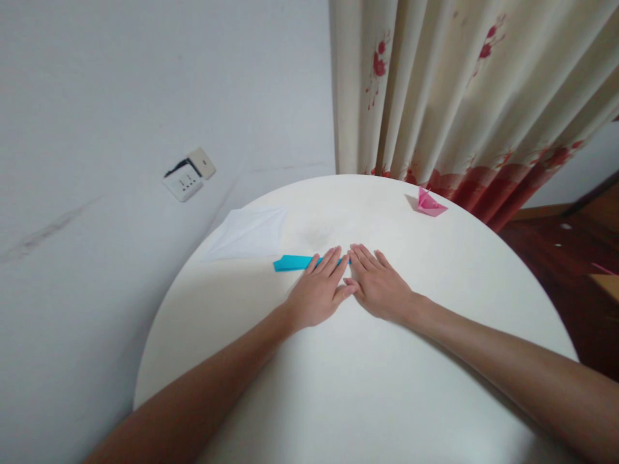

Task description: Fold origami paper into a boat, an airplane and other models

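Observation:
A narrow strip of folded blue paper lies flat on the white round table. My left hand rests palm down across the strip, its fingers stretched out over the paper. Beside it, my right hand also lies flat, with its fingertips at the strip's right end. The two thumbs meet between the hands. Both hands are open. Most of the strip's right half is hidden beneath the fingers; its left end sticks out past my left hand.
A pink origami crane stands near the table's far right edge. White sheet material lies at the far left. A grey wall with a socket plate and white device borders the left; a flowered curtain hangs behind.

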Demonstrator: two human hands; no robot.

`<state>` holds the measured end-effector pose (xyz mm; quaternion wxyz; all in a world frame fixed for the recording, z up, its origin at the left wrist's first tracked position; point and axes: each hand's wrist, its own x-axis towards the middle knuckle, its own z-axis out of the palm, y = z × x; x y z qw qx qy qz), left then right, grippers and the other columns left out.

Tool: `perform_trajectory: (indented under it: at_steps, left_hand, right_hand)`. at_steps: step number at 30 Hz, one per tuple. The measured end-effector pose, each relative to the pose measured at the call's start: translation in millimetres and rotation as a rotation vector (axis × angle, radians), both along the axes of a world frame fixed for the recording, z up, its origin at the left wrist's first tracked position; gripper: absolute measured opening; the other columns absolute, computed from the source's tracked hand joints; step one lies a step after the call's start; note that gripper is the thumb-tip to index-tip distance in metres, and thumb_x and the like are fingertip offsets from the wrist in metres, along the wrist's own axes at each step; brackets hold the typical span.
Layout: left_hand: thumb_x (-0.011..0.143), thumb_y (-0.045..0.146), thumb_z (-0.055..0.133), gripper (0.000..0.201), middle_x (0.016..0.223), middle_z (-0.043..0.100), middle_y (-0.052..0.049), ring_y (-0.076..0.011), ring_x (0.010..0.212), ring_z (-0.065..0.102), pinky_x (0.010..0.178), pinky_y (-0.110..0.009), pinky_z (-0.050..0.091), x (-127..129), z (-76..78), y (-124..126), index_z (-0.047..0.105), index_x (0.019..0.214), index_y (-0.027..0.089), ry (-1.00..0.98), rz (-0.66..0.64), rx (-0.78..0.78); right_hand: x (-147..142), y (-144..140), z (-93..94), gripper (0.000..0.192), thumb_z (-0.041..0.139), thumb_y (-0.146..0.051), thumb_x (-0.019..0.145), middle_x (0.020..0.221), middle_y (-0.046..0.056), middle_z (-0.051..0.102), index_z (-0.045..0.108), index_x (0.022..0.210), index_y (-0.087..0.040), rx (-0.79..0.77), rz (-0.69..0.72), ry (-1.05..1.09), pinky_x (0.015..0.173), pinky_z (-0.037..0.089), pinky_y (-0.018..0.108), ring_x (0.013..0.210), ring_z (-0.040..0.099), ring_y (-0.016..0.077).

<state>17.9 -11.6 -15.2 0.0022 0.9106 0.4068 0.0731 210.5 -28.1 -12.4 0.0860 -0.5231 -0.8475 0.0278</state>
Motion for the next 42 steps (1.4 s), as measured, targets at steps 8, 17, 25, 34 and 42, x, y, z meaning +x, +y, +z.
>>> perform_trajectory:
  at_steps: [8, 17, 25, 34, 42]
  left_hand:
    - [0.104, 0.058, 0.023, 0.068, 0.166, 0.024, -0.016, -0.0273, 0.156, 0.017, 0.124, -0.053, 0.021, 0, 1.5, -1, 0.031, 0.157, 0.015, -0.003, 0.005, -0.006]
    - [0.104, 0.057, 0.024, 0.067, 0.166, 0.023, -0.016, -0.0278, 0.156, 0.017, 0.124, -0.054, 0.022, -1, 1.3, -1, 0.032, 0.156, 0.015, 0.008, 0.013, -0.010]
    - [0.105, 0.056, 0.026, 0.067, 0.167, 0.022, -0.017, -0.0288, 0.156, 0.016, 0.124, -0.055, 0.021, 0, 0.7, -1, 0.031, 0.157, 0.013, 0.030, 0.020, -0.006]
    - [0.105, 0.058, 0.023, 0.070, 0.167, 0.021, -0.017, -0.0278, 0.156, 0.016, 0.125, -0.053, 0.020, 0, 0.7, -2, 0.029, 0.157, 0.011, 0.015, 0.023, 0.016]
    - [0.104, 0.058, 0.025, 0.071, 0.167, 0.018, -0.016, -0.0277, 0.156, 0.013, 0.125, -0.053, 0.019, 0, 4.4, -3, 0.029, 0.158, 0.011, 0.064, 0.016, -0.003]
  right_hand:
    - [1, -1, 1.9, 0.068, 0.026, -0.044, 0.105, 0.165, 0.022, 0.020, 0.027, 0.157, 0.001, -0.020, -0.032, -0.044, 0.123, 0.022, 0.055, 0.155, 0.017, 0.0320]
    - [10, 1, -3.0, 0.086, 0.024, -0.062, 0.101, 0.161, 0.030, 0.024, 0.028, 0.155, 0.005, -0.017, -0.191, -0.042, 0.122, 0.021, 0.059, 0.153, 0.018, 0.0399]
    - [9, 1, -3.8, 0.090, 0.026, -0.061, 0.102, 0.160, 0.036, 0.021, 0.024, 0.152, 0.013, 0.000, -0.279, 0.020, 0.121, 0.025, 0.056, 0.153, 0.018, 0.0412]
    - [-3, -7, -0.2, 0.062, 0.031, -0.033, 0.105, 0.164, 0.023, 0.024, 0.029, 0.156, 0.001, -0.003, 0.031, 0.033, 0.123, 0.023, 0.054, 0.154, 0.020, 0.0327]
    - [-2, -6, -0.7, 0.067, 0.038, -0.039, 0.104, 0.164, 0.023, 0.023, 0.028, 0.156, 0.002, -0.010, 0.042, -0.001, 0.124, 0.021, 0.056, 0.154, 0.019, 0.0342]
